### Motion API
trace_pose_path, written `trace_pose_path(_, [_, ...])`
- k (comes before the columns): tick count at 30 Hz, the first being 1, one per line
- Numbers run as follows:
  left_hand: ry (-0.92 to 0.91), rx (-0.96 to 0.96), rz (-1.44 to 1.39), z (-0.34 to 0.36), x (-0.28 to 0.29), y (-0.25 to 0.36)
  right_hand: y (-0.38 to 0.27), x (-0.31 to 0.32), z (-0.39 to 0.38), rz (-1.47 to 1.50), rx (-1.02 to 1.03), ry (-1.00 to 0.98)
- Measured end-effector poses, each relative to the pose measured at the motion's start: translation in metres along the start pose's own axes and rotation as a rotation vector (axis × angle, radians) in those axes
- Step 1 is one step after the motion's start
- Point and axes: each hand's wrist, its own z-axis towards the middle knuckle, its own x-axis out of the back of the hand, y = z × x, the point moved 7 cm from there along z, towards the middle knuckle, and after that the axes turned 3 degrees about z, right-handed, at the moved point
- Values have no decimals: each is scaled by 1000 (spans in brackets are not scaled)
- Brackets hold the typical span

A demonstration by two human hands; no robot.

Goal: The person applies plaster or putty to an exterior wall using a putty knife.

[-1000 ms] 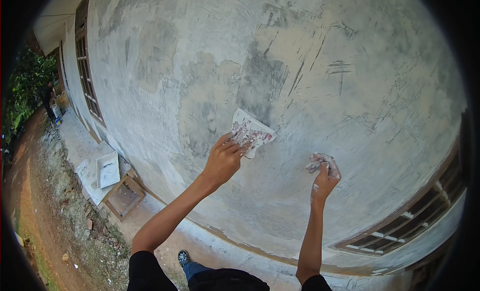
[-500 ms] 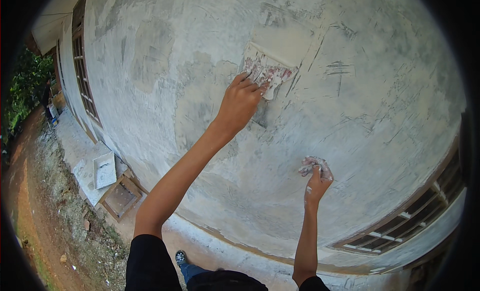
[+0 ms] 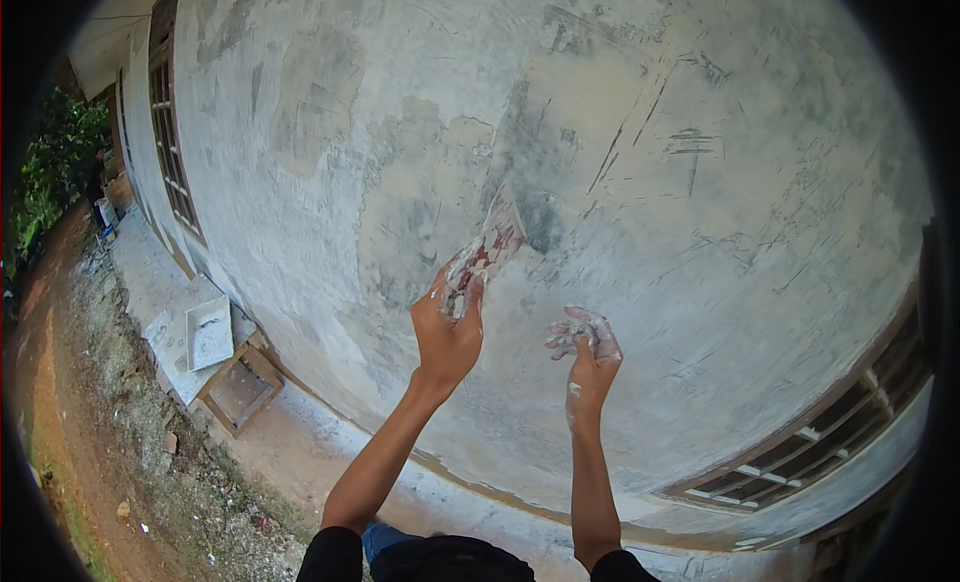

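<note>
My left hand (image 3: 450, 327) is closed around a broad putty scraper (image 3: 506, 219). White putty and reddish patches cover the tool, and it is turned partly edge-on in front of the wall (image 3: 430, 192). I cannot tell whether its blade touches the plaster. Beside it to the right, my right hand (image 3: 592, 350) has its fingers apart and slightly bent, smeared with white putty. No tool shows in it. Uneven grey and cream coats mark the wall, with a pale filled patch (image 3: 575, 97) above the scraper and dark scratches nearby.
On the left, a white tray (image 3: 209, 334) rests on a putty-spattered board beside a wooden frame-like stand (image 3: 240, 390). Barred windows sit at far left (image 3: 172, 132) and lower right (image 3: 800, 452). A rough gravel and dirt strip (image 3: 170, 422) runs along the ledge.
My left hand has come down the wall with the scraper and turned it from broadside to nearly edge-on. My right hand has shifted left, nearer to it, its fingers more spread.
</note>
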Motion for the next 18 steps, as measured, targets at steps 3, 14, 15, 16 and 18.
trace_pose_path(3, [71,280,-378,-4,-12,-15,6,-41,-10,78,-166,-86])
trace_pose_path(14, [-111,510,-686,-26,-45,-43,7,-55,-12,278,75,245])
trace_pose_path(15, [-201,508,-668,-27,-48,-43,8,-53,-13,275,137,282])
trace_pose_path(16, [-291,505,-648,-27,-51,-44,12,-55,-13,270,140,291])
trace_pose_path(18, [-340,441,-609,-22,-50,-44,9,-53,-17,341,297,374])
